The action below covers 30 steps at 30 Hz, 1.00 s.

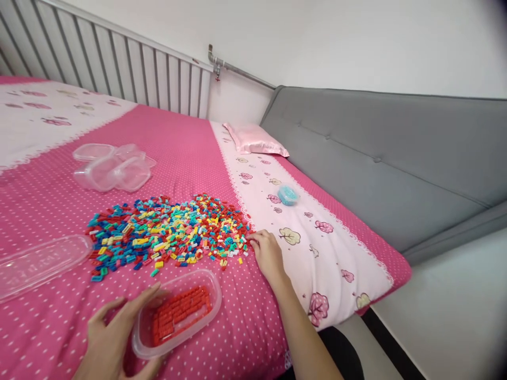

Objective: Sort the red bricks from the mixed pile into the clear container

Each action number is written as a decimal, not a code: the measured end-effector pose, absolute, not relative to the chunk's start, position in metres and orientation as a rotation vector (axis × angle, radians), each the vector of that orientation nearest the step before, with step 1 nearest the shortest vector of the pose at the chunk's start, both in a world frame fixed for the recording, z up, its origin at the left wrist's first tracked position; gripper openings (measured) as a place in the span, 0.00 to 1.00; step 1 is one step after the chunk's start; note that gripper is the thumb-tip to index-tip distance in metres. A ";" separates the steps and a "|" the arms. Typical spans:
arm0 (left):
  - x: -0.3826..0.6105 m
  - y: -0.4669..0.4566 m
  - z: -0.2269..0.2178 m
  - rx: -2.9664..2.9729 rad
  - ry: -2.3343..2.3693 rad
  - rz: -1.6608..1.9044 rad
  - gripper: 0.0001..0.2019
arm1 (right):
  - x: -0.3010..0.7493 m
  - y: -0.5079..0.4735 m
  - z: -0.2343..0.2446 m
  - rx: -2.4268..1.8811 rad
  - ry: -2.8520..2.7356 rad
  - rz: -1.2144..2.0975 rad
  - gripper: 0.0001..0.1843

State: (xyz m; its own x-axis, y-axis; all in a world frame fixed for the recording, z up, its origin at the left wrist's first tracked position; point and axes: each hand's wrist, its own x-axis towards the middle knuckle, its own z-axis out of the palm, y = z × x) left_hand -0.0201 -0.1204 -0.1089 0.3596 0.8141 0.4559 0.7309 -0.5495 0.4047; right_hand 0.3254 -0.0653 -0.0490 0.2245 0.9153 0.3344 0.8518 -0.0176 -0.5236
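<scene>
Head camera looks down on a bed (245,327) in a pink dotted cover, with a white band (301,232) printed with small trees running from 12 toward 4 o'clock. The tree prints are the only marks that show. The bricks are too small for any lettering to be read.

A pile of mixed coloured bricks (166,235) lies near the middle of the bed. The right hand (267,253) rests at the pile's 3 o'clock edge, its fingertips (253,240) drawn together against the outermost pieces; whether they pinch one cannot be told. At 6 o'clock from the pile, the left hand (114,338) cups the near end of a clear tub (217,303) holding red bricks, fingers spread, one finger laid over the rim.

A long clear lid (39,264) lies at the pile's 9 o'clock, just beside it. A cluster of clear tubs (114,169) sits at 11 o'clock, well apart. A small tub of blue pieces (288,195) stands on the white band at 2 o'clock, and a pink pillow (255,140) lies beyond it at 1 o'clock.

The bed's side edge runs along a grey padded backrest (376,153) at 3 o'clock, and its near corner drops off at 4 o'clock. Bare cover lies between the tub and the right forearm, and more lies toward the radiator (119,63) at 11 o'clock.
</scene>
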 end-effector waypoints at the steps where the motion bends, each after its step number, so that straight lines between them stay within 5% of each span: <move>1: -0.020 -0.120 -0.107 2.489 1.389 0.956 0.33 | 0.325 -0.063 -0.048 -1.869 -1.642 0.126 0.13; 15: -0.015 -0.138 -0.073 2.506 1.275 0.931 0.36 | 0.331 -0.071 -0.055 -1.763 -1.699 0.257 0.11; 22: -0.013 -0.139 -0.070 2.499 1.238 0.928 0.36 | 0.307 -0.100 -0.018 -1.605 -1.648 0.298 0.14; 30: -0.009 -0.143 -0.063 2.443 1.207 0.923 0.37 | 0.227 -0.151 0.030 -1.360 -1.903 0.886 0.10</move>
